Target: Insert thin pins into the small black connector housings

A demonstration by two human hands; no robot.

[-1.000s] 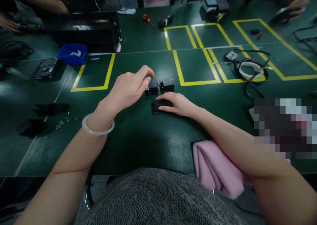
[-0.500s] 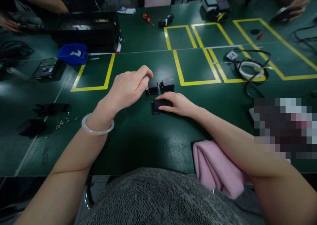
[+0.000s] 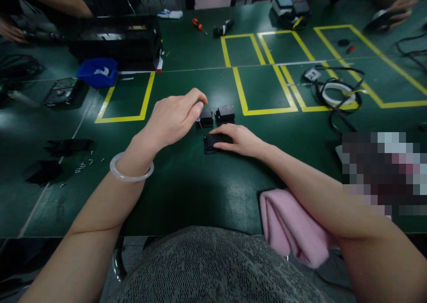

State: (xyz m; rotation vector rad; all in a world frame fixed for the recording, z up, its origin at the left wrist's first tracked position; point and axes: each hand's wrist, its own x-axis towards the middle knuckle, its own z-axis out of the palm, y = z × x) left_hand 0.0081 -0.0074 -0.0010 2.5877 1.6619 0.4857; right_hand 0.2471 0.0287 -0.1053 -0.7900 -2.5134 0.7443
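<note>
My left hand (image 3: 173, 118) is closed round a thin screwdriver (image 3: 201, 127), whose tip points down at the left corner of a small black box (image 3: 213, 143) on the green table (image 3: 187, 187). My right hand (image 3: 238, 140) lies over that box with its fingers pressed on the top, holding it still. Two more small black boxes (image 3: 220, 115) stand side by side just behind it. A pale bangle sits on my left wrist.
A pink cloth (image 3: 290, 225) hangs over the near table edge. Yellow tape rectangles (image 3: 260, 89) mark the table. A blue bin (image 3: 97, 71) and a black case (image 3: 116, 38) sit far left, coiled cables (image 3: 336, 94) right, loose screws (image 3: 85, 165) left. Other people's hands work along the far edge.
My left fingers shift slightly on the screwdriver; the hands and the black box stay in place.
</note>
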